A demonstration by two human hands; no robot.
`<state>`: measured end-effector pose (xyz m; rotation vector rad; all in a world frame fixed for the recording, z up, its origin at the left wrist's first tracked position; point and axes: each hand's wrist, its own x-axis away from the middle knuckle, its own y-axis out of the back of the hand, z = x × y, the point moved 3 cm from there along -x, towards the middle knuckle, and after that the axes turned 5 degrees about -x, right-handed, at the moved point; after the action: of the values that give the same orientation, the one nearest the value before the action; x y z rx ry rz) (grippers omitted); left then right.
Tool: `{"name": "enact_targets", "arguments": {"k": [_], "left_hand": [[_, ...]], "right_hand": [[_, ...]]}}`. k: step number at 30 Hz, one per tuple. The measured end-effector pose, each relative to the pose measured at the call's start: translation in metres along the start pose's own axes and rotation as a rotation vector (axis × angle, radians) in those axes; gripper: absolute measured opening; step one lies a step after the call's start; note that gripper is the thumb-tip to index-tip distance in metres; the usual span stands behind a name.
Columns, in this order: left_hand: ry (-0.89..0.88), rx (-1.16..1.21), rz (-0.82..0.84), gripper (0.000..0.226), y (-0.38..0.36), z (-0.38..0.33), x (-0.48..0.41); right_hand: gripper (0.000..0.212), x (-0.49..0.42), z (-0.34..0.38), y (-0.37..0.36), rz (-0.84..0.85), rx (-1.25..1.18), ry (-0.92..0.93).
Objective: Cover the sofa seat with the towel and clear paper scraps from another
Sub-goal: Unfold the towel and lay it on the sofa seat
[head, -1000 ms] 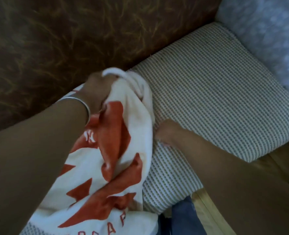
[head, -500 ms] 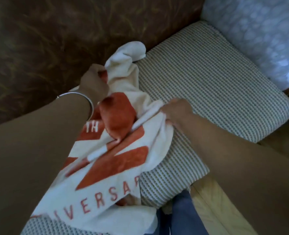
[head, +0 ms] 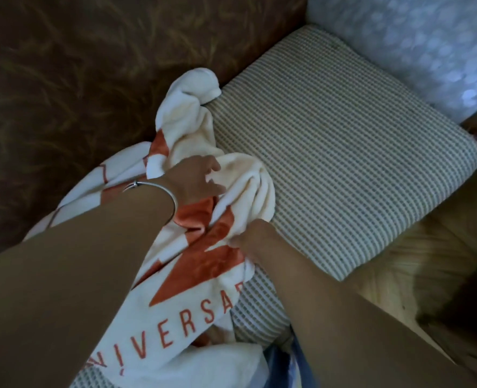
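Lying bunched on the woven seat cushion [head: 343, 163] by the backrest [head: 92, 79], the printed towel [head: 198, 267] is in both grips, left hand [head: 192, 180] clutching folds, right hand [head: 252, 238] pinching an edge, probably to spread it flat.

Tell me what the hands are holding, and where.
The towel: left hand grips its bunched white fold, right hand pinches the edge beside the orange print.
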<state>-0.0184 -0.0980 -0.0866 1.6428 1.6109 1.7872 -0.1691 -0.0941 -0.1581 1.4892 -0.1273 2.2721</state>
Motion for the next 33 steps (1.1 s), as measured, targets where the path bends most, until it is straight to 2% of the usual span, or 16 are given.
{"name": "enact_targets", "arguments": {"k": [2,4,8,13,15,17,19,21,23,24,25,27,28,30,32,33], "left_hand": [[-0.003,-0.095,0.04,0.061,-0.002,0.002,-0.001],[0.01,-0.207,0.04,0.068,0.002,0.003,-0.005],[0.011,-0.285,0.028,0.074,0.009,-0.007,-0.02],[-0.002,-0.143,-0.145,0.053,0.011,-0.069,-0.048],[-0.055,0.045,-0.079,0.041,0.009,-0.105,-0.055],[-0.074,0.238,0.164,0.034,-0.002,-0.136,-0.058],[-0.105,0.138,0.352,0.049,-0.02,-0.153,-0.062],[-0.109,-0.169,0.36,0.064,-0.035,-0.154,-0.072],[-0.119,-0.193,0.249,0.063,-0.039,-0.151,-0.082],[-0.112,-0.093,0.2,0.063,-0.035,-0.151,-0.084],[-0.045,0.073,0.18,0.059,-0.027,-0.15,-0.084],[0.138,0.512,0.177,0.041,-0.01,-0.151,-0.081],[0.211,0.739,0.185,0.03,-0.001,-0.156,-0.078],[0.269,1.011,0.234,0.017,0.009,-0.174,-0.077],[0.267,1.298,0.344,0.019,0.008,-0.204,-0.076],[0.266,1.399,0.365,0.02,0.003,-0.216,-0.078]], "right_hand": [[0.044,0.007,0.007,0.011,-0.094,0.178,0.106],[0.048,0.006,0.009,0.044,-0.231,0.21,0.13],[0.034,0.009,0.006,0.15,-0.633,0.28,0.102],[0.037,0.013,0.013,0.27,-0.925,0.401,0.119],[0.04,0.008,0.017,0.295,-0.95,0.382,0.151],[0.048,0.001,0.015,0.31,-0.902,0.295,0.187],[0.066,-0.012,0.011,0.313,-0.775,0.089,0.186],[0.086,-0.018,0.004,0.302,-0.476,-0.303,0.176],[0.068,-0.017,-0.005,0.289,-0.179,-0.548,0.18],[0.053,-0.013,-0.009,0.282,-0.047,-0.569,0.198],[0.053,-0.013,-0.015,0.277,0.054,-0.569,0.209],[0.076,-0.015,-0.025,0.271,0.179,-0.568,0.199],[0.078,-0.016,-0.026,0.27,0.197,-0.563,0.202],[0.055,-0.012,-0.019,0.274,0.153,-0.509,0.201],[0.034,-0.001,-0.008,0.284,-0.049,-0.288,0.171],[0.036,0.004,-0.002,0.294,-0.219,-0.121,0.18]]}}
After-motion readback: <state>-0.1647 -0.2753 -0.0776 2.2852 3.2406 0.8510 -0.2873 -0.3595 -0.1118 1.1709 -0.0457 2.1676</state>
